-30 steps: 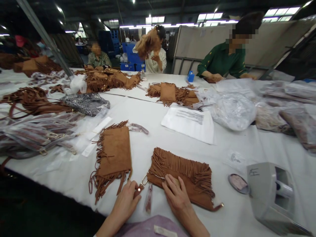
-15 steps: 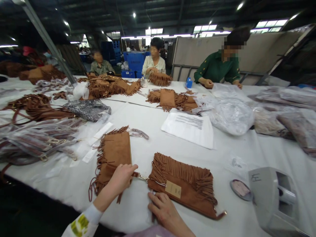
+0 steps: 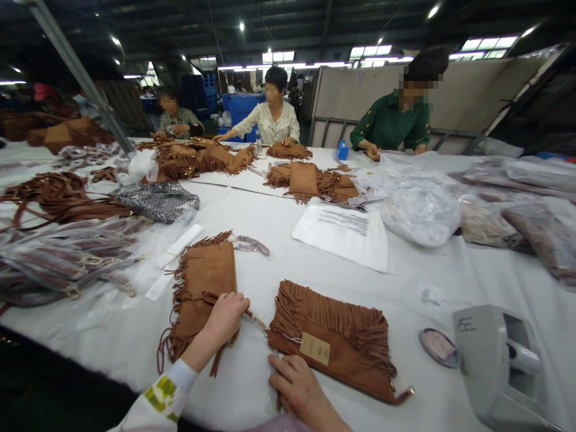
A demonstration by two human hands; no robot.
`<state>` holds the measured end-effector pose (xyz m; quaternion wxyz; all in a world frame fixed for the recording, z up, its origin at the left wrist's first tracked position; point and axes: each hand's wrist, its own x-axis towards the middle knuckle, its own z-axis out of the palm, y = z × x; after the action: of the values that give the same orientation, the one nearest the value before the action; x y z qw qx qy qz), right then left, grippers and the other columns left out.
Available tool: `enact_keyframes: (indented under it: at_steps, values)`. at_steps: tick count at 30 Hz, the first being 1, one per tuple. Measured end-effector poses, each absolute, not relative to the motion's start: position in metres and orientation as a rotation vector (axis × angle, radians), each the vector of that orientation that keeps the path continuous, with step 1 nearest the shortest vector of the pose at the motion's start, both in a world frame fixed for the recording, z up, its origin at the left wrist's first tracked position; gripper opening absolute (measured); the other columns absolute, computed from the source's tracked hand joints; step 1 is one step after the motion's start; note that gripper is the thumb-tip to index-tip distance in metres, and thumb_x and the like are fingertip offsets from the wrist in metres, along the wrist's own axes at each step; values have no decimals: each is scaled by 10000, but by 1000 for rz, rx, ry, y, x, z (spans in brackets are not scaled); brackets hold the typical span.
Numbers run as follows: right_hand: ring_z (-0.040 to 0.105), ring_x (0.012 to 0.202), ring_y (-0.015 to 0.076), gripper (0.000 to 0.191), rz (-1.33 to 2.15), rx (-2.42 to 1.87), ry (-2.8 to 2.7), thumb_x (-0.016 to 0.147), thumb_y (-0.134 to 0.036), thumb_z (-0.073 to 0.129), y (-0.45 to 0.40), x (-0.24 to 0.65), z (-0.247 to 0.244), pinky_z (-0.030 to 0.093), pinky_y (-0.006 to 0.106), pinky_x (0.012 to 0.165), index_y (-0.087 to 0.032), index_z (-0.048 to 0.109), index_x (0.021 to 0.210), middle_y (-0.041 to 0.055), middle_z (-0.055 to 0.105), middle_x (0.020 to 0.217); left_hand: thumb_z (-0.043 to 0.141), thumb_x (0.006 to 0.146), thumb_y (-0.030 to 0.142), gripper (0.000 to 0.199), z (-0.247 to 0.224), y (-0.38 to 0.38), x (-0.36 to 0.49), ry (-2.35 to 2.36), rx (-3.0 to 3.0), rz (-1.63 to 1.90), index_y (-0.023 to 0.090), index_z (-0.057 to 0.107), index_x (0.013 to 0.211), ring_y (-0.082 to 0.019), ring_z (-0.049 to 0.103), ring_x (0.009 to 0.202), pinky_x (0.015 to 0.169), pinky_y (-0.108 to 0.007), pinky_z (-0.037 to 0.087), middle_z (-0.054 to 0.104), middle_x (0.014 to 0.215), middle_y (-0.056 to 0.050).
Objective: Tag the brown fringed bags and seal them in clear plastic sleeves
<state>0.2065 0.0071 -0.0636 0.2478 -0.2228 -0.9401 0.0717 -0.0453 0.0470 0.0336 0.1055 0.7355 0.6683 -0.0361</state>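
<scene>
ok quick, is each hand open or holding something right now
Left hand: closed, holding a brown strap.
Right hand: beside the tagged bag; grip unclear.

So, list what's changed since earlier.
The left hand, gripping the strap, has moved forward over the edge of the left fringed bag. The right hand has slid left and back off the right fringed bag, uncovering its paper tag. A brown bag has come down under a co-worker's hand. Both fringed bags and the grey device stayed put.

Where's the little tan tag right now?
In the head view, the tan tag lies low, slightly right of centre, on the fringed brown bag, just beyond the right hand.
</scene>
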Motion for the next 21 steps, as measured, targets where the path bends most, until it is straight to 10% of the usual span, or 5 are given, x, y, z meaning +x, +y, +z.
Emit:
enact_keyframes:
  at_steps: [10,21]
  values:
    - [532,872,181,402,210,-503,-2603,767,-143,528,11,209,-53,432,317,781,-245,574,1154,61,613,1230,360,890,103,293,26,46,-44,1974,2167,-88,208,627,949,-239,518,995,872,-378,324,630,986,-74]
    - [585,891,163,177,233,-537,-2524,847,-111,476,10,206,-57,463,307,775,-217,606,903,89,631,1178,422,891,182,256,35,44,-39,1954,2162,-113,229,611,1056,-256,510,1040,913,-407,335,625,1029,-81]
